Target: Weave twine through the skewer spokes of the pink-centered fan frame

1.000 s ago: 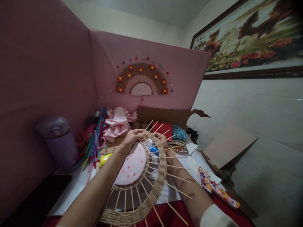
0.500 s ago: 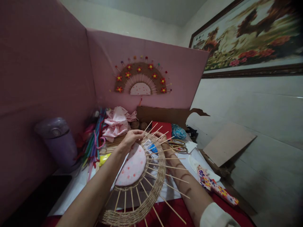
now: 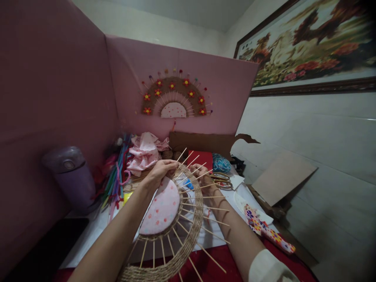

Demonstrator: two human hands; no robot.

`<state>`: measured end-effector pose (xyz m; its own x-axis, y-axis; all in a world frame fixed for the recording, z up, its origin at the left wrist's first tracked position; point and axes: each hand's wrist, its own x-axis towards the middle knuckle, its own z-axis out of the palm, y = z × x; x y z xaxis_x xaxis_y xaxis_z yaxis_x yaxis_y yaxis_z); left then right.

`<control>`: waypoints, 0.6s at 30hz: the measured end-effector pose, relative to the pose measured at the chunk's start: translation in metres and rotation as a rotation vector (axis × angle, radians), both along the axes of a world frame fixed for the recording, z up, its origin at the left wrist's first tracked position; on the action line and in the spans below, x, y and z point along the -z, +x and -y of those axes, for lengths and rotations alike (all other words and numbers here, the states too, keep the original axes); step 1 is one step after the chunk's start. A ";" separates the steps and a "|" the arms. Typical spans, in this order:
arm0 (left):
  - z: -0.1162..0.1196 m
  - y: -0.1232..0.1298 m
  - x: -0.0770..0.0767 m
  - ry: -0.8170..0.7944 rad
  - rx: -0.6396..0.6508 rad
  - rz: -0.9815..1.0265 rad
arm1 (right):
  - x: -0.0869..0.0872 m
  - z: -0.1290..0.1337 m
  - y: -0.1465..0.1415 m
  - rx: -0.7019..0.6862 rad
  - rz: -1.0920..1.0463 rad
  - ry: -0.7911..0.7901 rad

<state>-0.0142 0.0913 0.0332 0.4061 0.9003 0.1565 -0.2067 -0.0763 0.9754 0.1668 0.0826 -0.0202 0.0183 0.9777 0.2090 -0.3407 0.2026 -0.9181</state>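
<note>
A half-round woven fan (image 3: 192, 235) is tilted in front of me, with thin wooden sticks radiating out past its band of twisted twine. At its centre is a half-disc of pink spotted cloth (image 3: 161, 207). My left hand (image 3: 163, 170) is closed on the fan's far end, thumb and fingers pinching the twine band. Just right of that end, behind the stick tips, is my right hand (image 3: 202, 174). Its fingers are curled together as in a pinch; what lies between them is too small to make out. Sticks partly cover this hand.
A finished-looking flowered fan (image 3: 172, 86) is pinned to the pink board. Behind my hands lie crumpled pink cloth (image 3: 147, 150), a red sheet (image 3: 201, 158), blue yarn (image 3: 221, 163) and scissors (image 3: 221, 180). A purple bottle (image 3: 72, 180) and pipe cleaners (image 3: 117, 178) stand left; flowered cloth (image 3: 267, 231) lies right.
The fan has shifted slightly left and down in my left hand's hold. My right hand's fingers have drawn a little away from the fan's band and curled.
</note>
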 end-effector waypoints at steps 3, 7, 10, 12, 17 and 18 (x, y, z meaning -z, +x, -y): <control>0.001 -0.005 -0.006 -0.032 -0.001 0.031 | 0.000 -0.005 0.014 -0.017 -0.050 -0.042; 0.000 -0.008 -0.006 -0.068 0.008 0.001 | -0.005 -0.007 0.029 -0.028 -0.116 -0.063; 0.000 -0.007 -0.001 -0.054 0.049 -0.028 | -0.008 -0.008 0.035 -0.035 -0.157 -0.052; 0.000 -0.005 0.001 -0.049 0.074 -0.034 | -0.008 -0.009 0.038 -0.036 -0.177 -0.041; 0.005 0.002 0.001 -0.102 0.105 -0.025 | -0.009 -0.011 0.047 -0.049 -0.184 -0.031; 0.007 0.004 0.000 -0.116 0.104 -0.025 | -0.010 -0.011 0.048 -0.048 -0.183 -0.021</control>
